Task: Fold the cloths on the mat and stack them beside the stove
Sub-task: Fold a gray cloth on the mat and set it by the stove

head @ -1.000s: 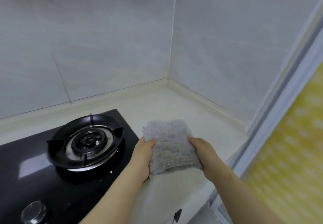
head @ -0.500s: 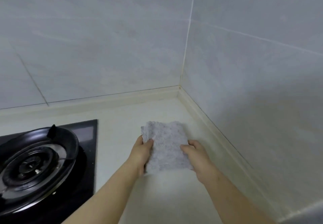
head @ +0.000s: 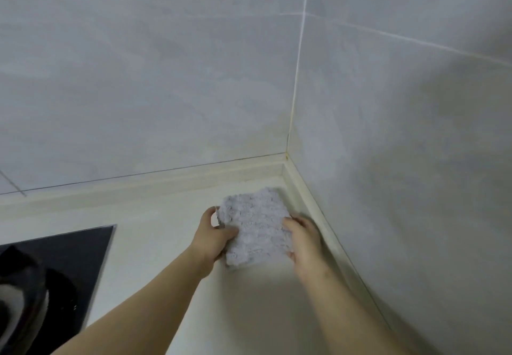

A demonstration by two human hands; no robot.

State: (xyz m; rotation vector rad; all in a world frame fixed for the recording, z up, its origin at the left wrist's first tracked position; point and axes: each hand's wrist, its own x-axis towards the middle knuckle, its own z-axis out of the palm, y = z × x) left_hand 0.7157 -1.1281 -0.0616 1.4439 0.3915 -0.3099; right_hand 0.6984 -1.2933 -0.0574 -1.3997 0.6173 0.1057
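Head view, looking down into the corner of a pale counter [head: 155, 232] under grey tiled walls [head: 166, 77]. Reaching in from the bottom edge with two bare forearms [head: 138, 307]. Holding a folded grey cloth [head: 256, 225] between both hands, flat, with its nubbly top face turned up. Grasping its left edge with the left hand [head: 214, 239], pressing the thumb [head: 230, 234] on the top face and curling the fingers [head: 212, 213] round the edge and under. Grasping its right edge with the right hand [head: 303, 239] in like manner, laying the thumb on top and tucking the fingers beneath, mostly out of sight. Sitting low at the counter and casting a thin shadow under the near edge; not telling from this angle whether resting on the surface or hanging just above it. Ending just short of the cream rim [head: 166, 188] along the back wall at the far edge, and lying near the same rim along the right wall, with the right hand between cloth and rim. Lying well apart from the black stove [head: 69, 266] at the lower left, with a stretch of counter between. Showing only a blurred part of a burner [head: 19, 299] at the left border.
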